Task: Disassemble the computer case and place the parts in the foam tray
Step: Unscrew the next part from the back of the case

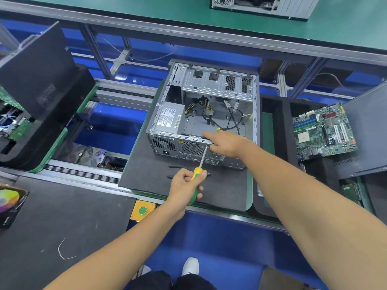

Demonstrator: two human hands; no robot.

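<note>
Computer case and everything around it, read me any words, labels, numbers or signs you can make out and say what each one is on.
None can be quoted.
Power supply label: printed text and barcode, too small.
Yellow warning sticker on the computer case rear: blurred.
Motherboard markings: too small.
Box with colour wheel: print blurred.

Screwdriver (200, 162) in left hand (185, 186) at computer case (201, 114)

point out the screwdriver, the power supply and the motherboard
screwdriver (197, 172): head view, on the yellow handle above the left hand's grip
power supply (170, 120): head view, on its labelled top face
motherboard (323, 130): head view, middle of the board
</note>
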